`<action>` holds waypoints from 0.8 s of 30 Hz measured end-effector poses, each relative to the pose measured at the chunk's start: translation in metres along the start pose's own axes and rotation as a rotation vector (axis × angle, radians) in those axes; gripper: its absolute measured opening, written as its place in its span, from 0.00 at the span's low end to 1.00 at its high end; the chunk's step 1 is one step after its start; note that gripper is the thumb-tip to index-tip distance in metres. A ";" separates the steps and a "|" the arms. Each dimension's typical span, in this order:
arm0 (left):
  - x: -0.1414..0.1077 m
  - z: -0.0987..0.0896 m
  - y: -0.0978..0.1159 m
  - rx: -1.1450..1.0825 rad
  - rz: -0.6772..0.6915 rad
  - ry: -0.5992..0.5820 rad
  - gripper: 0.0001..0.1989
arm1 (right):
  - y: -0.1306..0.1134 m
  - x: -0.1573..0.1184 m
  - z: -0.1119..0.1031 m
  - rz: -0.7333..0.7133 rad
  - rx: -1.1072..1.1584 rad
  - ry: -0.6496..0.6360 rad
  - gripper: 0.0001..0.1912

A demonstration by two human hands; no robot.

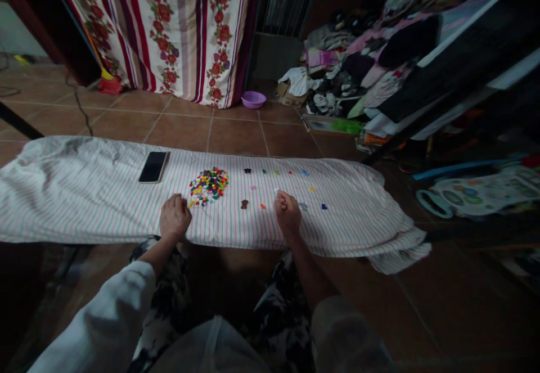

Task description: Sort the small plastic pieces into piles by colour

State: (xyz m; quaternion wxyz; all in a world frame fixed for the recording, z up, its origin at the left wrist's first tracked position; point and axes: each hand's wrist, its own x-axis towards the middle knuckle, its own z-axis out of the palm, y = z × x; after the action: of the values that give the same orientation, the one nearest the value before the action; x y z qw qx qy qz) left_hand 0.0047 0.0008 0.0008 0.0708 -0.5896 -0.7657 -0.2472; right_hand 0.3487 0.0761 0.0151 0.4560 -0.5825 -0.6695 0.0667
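My right hand [287, 210] is closed in a pinch above the striped cloth, with a small white piece [277, 191] at its fingertips. Around it lie small sets sorted by colour: black pieces [247, 171], a red piece [289, 172], blue pieces [304, 172], yellow pieces [312, 189], brown pieces [244, 204], orange pieces [262, 206], grey pieces [303, 207] and purple pieces [324, 206]. My left hand [174, 215] rests palm down, fingers loosely bent, beside a mixed pile of small coloured pieces [211, 183]. Their exact kind is too small to tell.
A phone [153, 167] lies left of the pile on the striped cloth [97, 193], which drapes over the narrow table's edges. Beyond are a floral curtain [185, 35], a purple basin [253, 99] and heaped clothes [358, 63]. Dark bars slant at the right.
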 end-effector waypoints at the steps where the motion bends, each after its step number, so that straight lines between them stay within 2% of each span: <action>1: 0.000 0.000 0.000 -0.006 0.000 0.001 0.11 | -0.009 0.001 0.006 -0.028 0.026 -0.022 0.19; 5: 0.000 0.002 0.000 -0.031 0.007 0.012 0.11 | -0.040 -0.003 0.034 -0.156 0.097 -0.193 0.17; 11: -0.001 0.001 0.002 -0.055 -0.004 0.022 0.12 | -0.080 -0.013 0.076 -0.307 0.034 -0.508 0.17; 18: -0.001 0.002 0.001 -0.036 0.005 0.012 0.12 | -0.126 -0.003 0.122 -0.375 -0.062 -0.700 0.16; 24: 0.000 0.001 0.002 -0.024 0.024 0.008 0.11 | -0.152 0.009 0.144 -0.363 -0.153 -0.820 0.15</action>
State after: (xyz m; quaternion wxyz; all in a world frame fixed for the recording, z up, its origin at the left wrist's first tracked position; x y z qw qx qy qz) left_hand 0.0066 0.0015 -0.0001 0.0697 -0.5985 -0.7552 -0.2582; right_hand 0.1411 0.0996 0.0314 0.1130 -0.4132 -0.8891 0.1614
